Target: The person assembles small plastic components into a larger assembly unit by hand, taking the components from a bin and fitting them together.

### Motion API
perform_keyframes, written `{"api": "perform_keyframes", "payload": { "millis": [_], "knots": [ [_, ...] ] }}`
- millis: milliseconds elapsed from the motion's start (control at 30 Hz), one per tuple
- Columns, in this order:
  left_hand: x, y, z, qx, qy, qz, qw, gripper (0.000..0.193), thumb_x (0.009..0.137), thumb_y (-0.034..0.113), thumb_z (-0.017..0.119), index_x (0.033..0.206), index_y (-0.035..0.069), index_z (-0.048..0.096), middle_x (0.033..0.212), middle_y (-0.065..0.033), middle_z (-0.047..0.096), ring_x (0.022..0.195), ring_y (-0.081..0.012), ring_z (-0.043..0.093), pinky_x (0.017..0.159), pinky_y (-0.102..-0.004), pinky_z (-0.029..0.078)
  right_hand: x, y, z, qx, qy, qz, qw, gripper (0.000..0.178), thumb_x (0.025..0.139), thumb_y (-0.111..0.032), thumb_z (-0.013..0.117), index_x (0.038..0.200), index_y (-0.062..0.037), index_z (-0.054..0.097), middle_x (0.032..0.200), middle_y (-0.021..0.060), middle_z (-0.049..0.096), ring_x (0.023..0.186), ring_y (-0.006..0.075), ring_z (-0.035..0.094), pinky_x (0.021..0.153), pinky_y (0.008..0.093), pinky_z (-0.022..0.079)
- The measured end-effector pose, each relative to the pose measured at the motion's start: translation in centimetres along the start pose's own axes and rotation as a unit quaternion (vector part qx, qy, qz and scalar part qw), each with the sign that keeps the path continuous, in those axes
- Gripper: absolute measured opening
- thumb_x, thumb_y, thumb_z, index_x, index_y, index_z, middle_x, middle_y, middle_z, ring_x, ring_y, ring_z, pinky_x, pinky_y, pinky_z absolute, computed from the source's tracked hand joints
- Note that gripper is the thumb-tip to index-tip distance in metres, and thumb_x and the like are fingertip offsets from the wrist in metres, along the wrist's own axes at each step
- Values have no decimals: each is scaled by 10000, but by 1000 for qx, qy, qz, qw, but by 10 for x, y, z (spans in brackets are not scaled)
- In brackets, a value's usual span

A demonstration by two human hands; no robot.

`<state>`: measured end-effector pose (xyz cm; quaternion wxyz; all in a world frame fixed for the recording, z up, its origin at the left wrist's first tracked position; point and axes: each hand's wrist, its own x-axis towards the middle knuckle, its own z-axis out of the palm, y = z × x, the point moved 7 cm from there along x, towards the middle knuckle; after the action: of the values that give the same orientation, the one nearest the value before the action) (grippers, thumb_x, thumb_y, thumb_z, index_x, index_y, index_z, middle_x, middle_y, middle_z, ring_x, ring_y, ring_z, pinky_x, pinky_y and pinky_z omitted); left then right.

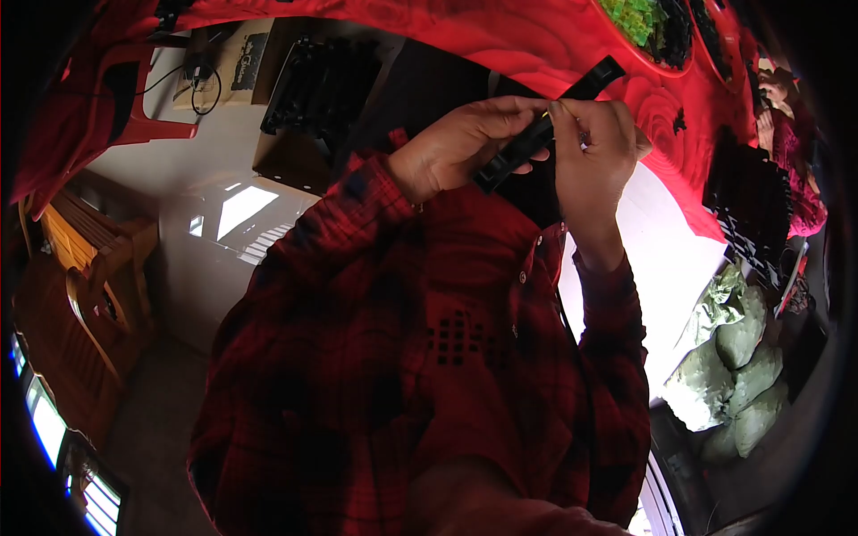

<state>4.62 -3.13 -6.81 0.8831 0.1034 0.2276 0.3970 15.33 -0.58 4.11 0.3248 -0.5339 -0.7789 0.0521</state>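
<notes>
We hold a long black plastic strip (545, 125) up in front of our chest, above the edge of the table covered in a red rose-patterned cloth (500, 40), so that both hands can work on it in the air instead of on the surface. Our left hand (456, 147) is clenched around the lower end of the strip, fingers wrapped over it and thumb beneath, which steadies it at a slant. Our right hand (594, 143) grips the strip a little higher, fingers curled round it, and seems to pinch something thin and pale at the fingertips against the strip; what it is we cannot tell. The upper end of the strip pokes out beyond the right hand toward the far side of the table. There, near the far right corner, sits a red tray (626, 40) with small green pieces (636, 18) and dark ones. More black parts lie heaped at the right edge (755, 201), within reach. On the floor to our left stands a cardboard box of black parts (313, 85), and to our right, pale green sacks (742, 357).
</notes>
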Motion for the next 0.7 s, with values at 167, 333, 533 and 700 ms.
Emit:
{"api": "perform_keyframes", "payload": {
  "millis": [167, 333, 533, 700],
  "knots": [
    [1, -4, -9, 1, -14, 0, 1000, 329, 990, 200, 569, 1296, 80, 563, 1136, -47, 649, 981, -216, 664, 802, -364, 549, -5, -1, 6, -35, 15, -25, 999, 93, 774, -157, 755, 777, -156, 662, 754, -25, 568, 762, 167, 538, 801, 350, 294],
    [-3, -4, -8, 25, 6, -12, 1000, 318, 1001, 196, 549, 1297, 80, 557, 1130, -40, 646, 976, -201, 661, 788, -352, 546, -9, 7, 10, 20, -32, 43, 998, 106, 772, -167, 757, 768, -151, 653, 758, -17, 564, 748, 174, 535, 786, 364, 294],
    [-6, -3, -8, 90, 53, 6, 994, 308, 1009, 255, 536, 1257, 77, 570, 1092, -23, 640, 922, -165, 646, 762, -303, 525, -13, 5, 16, -21, 0, -1, 1000, 83, 810, -161, 751, 798, -136, 673, 701, -46, 556, 668, 122, 522, 776, 331, 292],
    [-9, 0, -7, 171, 87, 30, 981, 311, 984, 291, 581, 1202, 69, 576, 1051, -13, 644, 906, -133, 654, 712, -263, 521, -19, 8, 25, -27, 1, 11, 1000, 119, 783, -193, 753, 760, -159, 641, 797, 2, 584, 793, 199, 551, 820, 373, 309]
  ]
}}
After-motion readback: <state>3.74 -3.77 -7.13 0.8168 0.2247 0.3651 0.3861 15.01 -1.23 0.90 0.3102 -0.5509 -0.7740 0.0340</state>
